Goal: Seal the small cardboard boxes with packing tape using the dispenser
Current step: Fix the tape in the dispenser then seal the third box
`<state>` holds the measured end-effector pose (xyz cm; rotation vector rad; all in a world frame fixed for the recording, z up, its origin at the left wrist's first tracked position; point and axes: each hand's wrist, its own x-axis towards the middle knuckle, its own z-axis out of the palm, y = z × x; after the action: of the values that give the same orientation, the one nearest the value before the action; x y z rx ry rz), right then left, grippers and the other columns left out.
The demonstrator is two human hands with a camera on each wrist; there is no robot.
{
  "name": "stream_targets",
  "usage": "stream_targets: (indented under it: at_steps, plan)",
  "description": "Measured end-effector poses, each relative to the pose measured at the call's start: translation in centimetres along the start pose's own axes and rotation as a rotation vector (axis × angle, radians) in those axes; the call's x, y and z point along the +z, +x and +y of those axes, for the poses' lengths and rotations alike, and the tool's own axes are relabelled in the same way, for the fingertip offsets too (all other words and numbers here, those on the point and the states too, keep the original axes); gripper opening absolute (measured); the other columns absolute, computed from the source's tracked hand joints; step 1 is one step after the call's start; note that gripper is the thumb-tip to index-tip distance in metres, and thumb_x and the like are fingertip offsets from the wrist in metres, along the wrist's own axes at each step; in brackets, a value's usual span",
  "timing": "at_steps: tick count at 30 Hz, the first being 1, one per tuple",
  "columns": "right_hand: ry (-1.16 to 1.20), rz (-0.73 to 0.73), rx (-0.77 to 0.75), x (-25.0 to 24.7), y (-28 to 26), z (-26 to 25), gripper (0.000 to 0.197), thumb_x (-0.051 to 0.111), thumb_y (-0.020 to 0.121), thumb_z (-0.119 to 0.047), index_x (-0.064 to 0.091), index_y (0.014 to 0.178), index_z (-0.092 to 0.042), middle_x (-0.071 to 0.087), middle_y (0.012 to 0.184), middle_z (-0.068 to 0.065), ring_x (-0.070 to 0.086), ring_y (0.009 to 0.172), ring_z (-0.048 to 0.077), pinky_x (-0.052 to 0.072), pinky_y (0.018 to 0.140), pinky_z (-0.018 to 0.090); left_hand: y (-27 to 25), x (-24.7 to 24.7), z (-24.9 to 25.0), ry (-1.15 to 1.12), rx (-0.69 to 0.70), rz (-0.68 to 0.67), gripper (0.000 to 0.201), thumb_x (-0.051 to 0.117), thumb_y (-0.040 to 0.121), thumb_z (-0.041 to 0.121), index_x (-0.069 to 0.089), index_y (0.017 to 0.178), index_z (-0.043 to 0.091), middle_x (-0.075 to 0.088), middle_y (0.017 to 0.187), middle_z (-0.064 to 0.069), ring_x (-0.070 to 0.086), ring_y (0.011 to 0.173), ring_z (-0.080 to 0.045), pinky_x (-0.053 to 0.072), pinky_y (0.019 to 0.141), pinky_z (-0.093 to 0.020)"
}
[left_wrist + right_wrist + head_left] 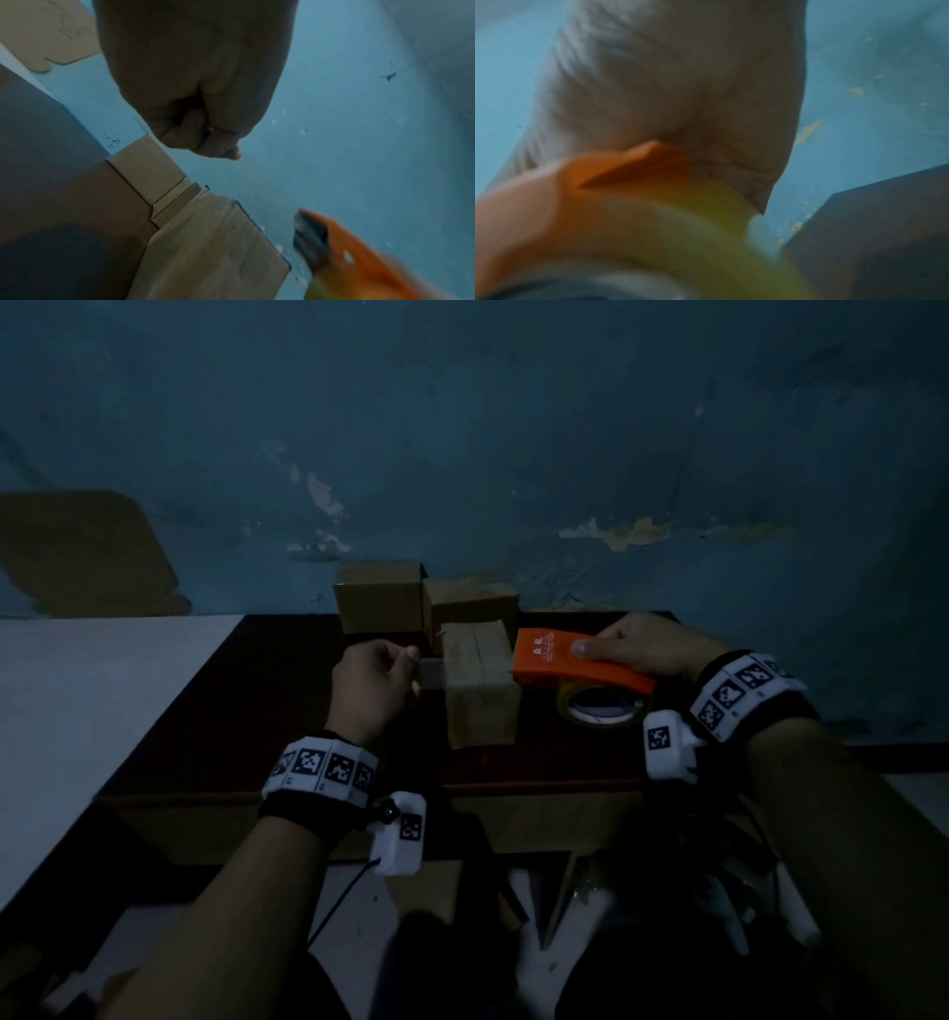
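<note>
A small cardboard box (480, 690) (213, 243) stands on the dark table (257, 690), between my hands. My right hand (606, 649) (680, 101) grips the orange tape dispenser (565, 660) (359, 253) (552, 203) just right of the box, its nose at the box's top right edge. A yellowish tape roll (601, 706) (706, 233) hangs under it. My left hand (411, 670) (226, 154) is curled at the box's left side. It pinches the end of a faint clear tape strip (430, 672) (257, 182) that runs toward the dispenser.
Two more cardboard boxes (377, 595) (470, 603) stand behind against the peeling blue wall (513, 454). A white surface (77, 711) adjoins the table on the left, with flat cardboard (82, 552) leaning behind it. Clutter lies below the table's front edge.
</note>
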<state>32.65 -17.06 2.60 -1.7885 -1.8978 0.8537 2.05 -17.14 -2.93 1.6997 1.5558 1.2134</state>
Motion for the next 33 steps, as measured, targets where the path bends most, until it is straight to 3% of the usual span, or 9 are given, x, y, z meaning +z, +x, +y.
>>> stream_targets:
  at_steps: [7,12,18,23,27,31,33]
  plan:
    - [0.017,0.001,-0.005,-0.8,1.2,1.9,0.042,0.064,0.073,-0.064,0.075,0.074,-0.024,0.073,0.072,-0.002,0.068,0.066,0.012,0.05,0.066,0.024,0.4,1.4,0.1,0.023,0.017,-0.012,0.022,0.052,0.098,0.028,0.064,0.084,0.017,0.065,0.071,0.004,0.06,0.065,0.0,0.038,0.054,-0.016]
    - [0.015,-0.005,0.006,-1.3,1.8,2.8,0.05,0.063,0.07,-0.066,0.077,0.084,-0.021,0.075,0.077,-0.001,0.07,0.069,0.012,0.054,0.07,0.025,0.6,2.3,-0.2,0.01,-0.006,-0.027,0.023,0.052,0.098,0.029,0.065,0.085,0.015,0.067,0.071,0.003,0.06,0.058,0.007,0.038,0.048,-0.007]
    - [-0.015,-0.025,-0.002,-1.3,2.4,2.7,0.055,0.058,0.068,-0.07,0.075,0.085,-0.021,0.073,0.08,0.001,0.067,0.067,0.01,0.049,0.065,0.023,0.4,2.4,-0.4,0.016,0.01,-0.014,0.026,0.051,0.099,0.029,0.063,0.08,0.017,0.066,0.068,0.003,0.059,0.057,0.005,0.038,0.053,-0.013]
    - [-0.032,-0.044,-0.001,-1.1,3.1,2.5,0.052,0.059,0.081,-0.062,0.075,0.09,-0.013,0.073,0.077,0.002,0.066,0.06,0.007,0.049,0.062,0.02,0.3,2.3,-0.9,-0.006,-0.014,0.003,0.027,0.052,0.098,0.028,0.064,0.078,0.015,0.066,0.067,0.002,0.06,0.059,0.002,0.039,0.055,-0.016]
    - [-0.01,-0.062,0.01,-0.6,3.9,3.0,0.054,0.062,0.074,-0.065,0.077,0.085,-0.014,0.074,0.077,0.003,0.067,0.061,0.009,0.05,0.064,0.023,0.2,2.6,-1.6,-0.005,-0.025,0.004,0.026,0.052,0.098,0.027,0.064,0.078,0.016,0.066,0.066,0.004,0.06,0.059,0.001,0.039,0.052,-0.013]
    - [0.011,-0.073,0.015,-0.3,4.4,3.7,0.068,0.061,0.063,-0.07,0.077,0.091,-0.01,0.075,0.082,0.007,0.069,0.069,0.015,0.052,0.072,0.029,0.2,2.9,-1.9,-0.031,-0.046,0.008,0.027,0.052,0.098,0.028,0.065,0.082,0.012,0.068,0.067,0.001,0.061,0.056,0.003,0.041,0.051,-0.01]
    - [0.042,-0.077,0.028,0.0,4.5,4.0,0.062,0.061,0.061,-0.069,0.076,0.086,-0.014,0.075,0.076,0.003,0.068,0.065,0.011,0.052,0.065,0.024,0.1,3.0,-2.0,-0.063,-0.097,-0.014,0.028,0.051,0.099,0.029,0.065,0.083,0.011,0.068,0.069,-0.001,0.062,0.057,0.001,0.042,0.054,-0.014]
